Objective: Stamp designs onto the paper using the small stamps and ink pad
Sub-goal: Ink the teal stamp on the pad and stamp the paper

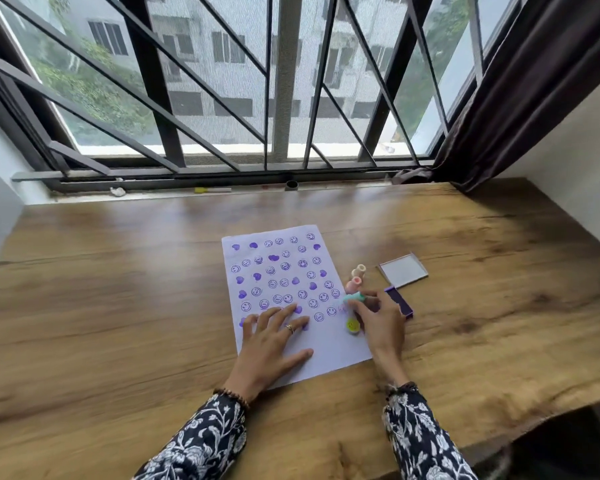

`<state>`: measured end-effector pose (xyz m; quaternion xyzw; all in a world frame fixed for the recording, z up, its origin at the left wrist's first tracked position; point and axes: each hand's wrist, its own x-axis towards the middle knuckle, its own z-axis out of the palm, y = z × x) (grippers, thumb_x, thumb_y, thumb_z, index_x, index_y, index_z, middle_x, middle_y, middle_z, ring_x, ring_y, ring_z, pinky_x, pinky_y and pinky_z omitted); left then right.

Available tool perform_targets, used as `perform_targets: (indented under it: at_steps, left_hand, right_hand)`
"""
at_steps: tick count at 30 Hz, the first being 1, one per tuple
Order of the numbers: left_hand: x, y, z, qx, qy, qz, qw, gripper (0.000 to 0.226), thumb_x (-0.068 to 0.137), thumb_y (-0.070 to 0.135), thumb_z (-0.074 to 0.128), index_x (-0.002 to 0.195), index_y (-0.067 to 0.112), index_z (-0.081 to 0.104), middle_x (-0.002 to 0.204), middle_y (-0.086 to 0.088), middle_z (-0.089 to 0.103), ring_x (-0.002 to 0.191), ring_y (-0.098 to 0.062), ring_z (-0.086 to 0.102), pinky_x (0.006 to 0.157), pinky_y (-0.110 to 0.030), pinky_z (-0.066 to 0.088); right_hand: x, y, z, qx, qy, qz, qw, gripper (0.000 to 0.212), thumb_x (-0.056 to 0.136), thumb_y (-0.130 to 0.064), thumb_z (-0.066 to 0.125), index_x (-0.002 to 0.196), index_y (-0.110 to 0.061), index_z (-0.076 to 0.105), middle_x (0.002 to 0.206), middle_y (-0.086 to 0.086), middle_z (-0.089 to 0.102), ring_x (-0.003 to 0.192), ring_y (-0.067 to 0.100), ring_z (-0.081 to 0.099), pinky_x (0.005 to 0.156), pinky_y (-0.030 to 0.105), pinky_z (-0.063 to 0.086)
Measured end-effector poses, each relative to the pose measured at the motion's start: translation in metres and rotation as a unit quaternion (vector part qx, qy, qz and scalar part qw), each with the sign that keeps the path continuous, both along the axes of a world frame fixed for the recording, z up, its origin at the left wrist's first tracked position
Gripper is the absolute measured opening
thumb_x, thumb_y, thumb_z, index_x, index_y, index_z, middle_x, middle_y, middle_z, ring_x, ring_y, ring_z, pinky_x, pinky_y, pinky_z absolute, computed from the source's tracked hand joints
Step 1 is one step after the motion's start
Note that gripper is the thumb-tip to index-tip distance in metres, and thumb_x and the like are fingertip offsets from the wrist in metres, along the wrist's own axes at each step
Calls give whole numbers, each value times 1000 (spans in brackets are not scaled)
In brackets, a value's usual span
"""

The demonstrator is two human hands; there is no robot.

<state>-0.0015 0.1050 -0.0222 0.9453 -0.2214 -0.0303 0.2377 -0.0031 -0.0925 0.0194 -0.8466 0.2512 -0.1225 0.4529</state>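
A white sheet of paper (329,351) lies on the wooden table, covered in purple smiley and heart prints. My left hand (274,341) rests flat on its lower part, fingers spread. My right hand (378,323) is at the paper's right edge, fingers closed on a small teal stamp (354,298). A yellow smiley stamp (352,325) lies just left of that hand. A pink stamp (353,284) and a cream stamp (359,270) stand behind it. The purple ink pad (400,301) sits open just right of my right hand.
The ink pad's clear lid (402,270) lies behind the pad. The wooden table (118,289) runs to a barred window. A yellow marker (212,190) lies on the sill. A dark curtain (516,98) hangs at the right.
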Motion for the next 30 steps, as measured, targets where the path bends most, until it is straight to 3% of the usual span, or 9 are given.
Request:
perform_targets:
  at_steps: [2, 6, 9, 14, 22, 24, 26, 28, 30]
  left_hand:
    - [1, 1, 0, 0, 9, -3, 1000, 53, 80, 59, 51, 129, 43, 37, 149, 15, 26, 134, -10, 15, 99, -31, 1]
    - [5, -4, 4, -2, 11, 6, 1000, 50, 79, 61, 51, 124, 42, 43, 146, 13, 31, 133, -11, 20, 99, -34, 2]
    - [8, -19, 11, -14, -21, 16, 1000, 43, 81, 55, 54, 119, 37, 50, 137, 9, 44, 129, -14, 30, 99, -35, 5]
    - [13, -67, 28, -12, -37, -34, 999, 40, 82, 52, 53, 118, 34, 52, 117, 7, 55, 114, -14, 42, 87, -34, 11]
    - [14, -94, 25, 23, -25, -35, 999, 22, 86, 35, 49, 104, 28, 57, 105, 4, 56, 106, -14, 48, 83, -34, 12]
    - [12, -96, 29, -46, 4, 12, 999, 16, 82, 34, 56, 96, 28, 62, 99, 8, 60, 97, -10, 53, 84, -32, 17]
    - [12, -99, 39, -245, 121, 116, 955, 6, 78, 27, 67, 84, 29, 68, 88, 12, 67, 84, -8, 57, 82, -22, 35]
    - [12, -102, 49, -422, 287, 165, 844, 9, 78, 20, 69, 76, 29, 72, 76, 16, 70, 78, -10, 58, 66, -10, 44]
    - [12, -103, 51, -463, 372, 177, 785, 8, 75, 26, 68, 76, 33, 73, 67, 22, 70, 78, -7, 58, 65, -23, 41]
  right_hand:
    - [-3, -7, 10, 160, -57, -61, 984, 13, 73, -21, 76, 77, -26, 65, 86, 10, 72, 75, 17, 64, 67, 36, 54]
    - [-10, -24, 25, 306, -99, -99, 942, 14, 74, -15, 75, 79, -22, 64, 85, 5, 67, 70, 10, 60, 47, 11, 46]
    - [-16, -32, 31, 325, -90, -97, 936, 12, 75, -15, 75, 79, -21, 66, 80, 1, 67, 67, 7, 58, 44, 11, 41]
    - [-23, -41, 28, 363, -84, -92, 923, 16, 78, -10, 70, 92, -13, 64, 78, 2, 64, 40, -6, 51, 35, 10, 34]
    - [-37, -49, 14, 379, -46, -50, 923, 26, 77, -14, 71, 102, -8, 65, 82, 3, 67, 61, 8, 52, 50, 20, 40]
    - [-37, -50, 13, 388, -49, -27, 920, 22, 78, -10, 70, 100, -9, 65, 86, 5, 71, 70, 12, 61, 53, 21, 47]
    - [-37, -51, 15, 387, -44, 5, 921, 20, 78, -6, 69, 97, -11, 65, 86, 4, 73, 71, 7, 67, 51, 16, 50]
    - [-35, -52, 17, 383, -43, 35, 922, 19, 76, -3, 70, 93, -12, 67, 84, 2, 74, 73, 7, 69, 52, 16, 51]
    - [-34, -54, 18, 370, -48, 60, 926, 18, 74, -4, 72, 90, -13, 69, 86, 4, 75, 80, 11, 69, 61, 19, 53]
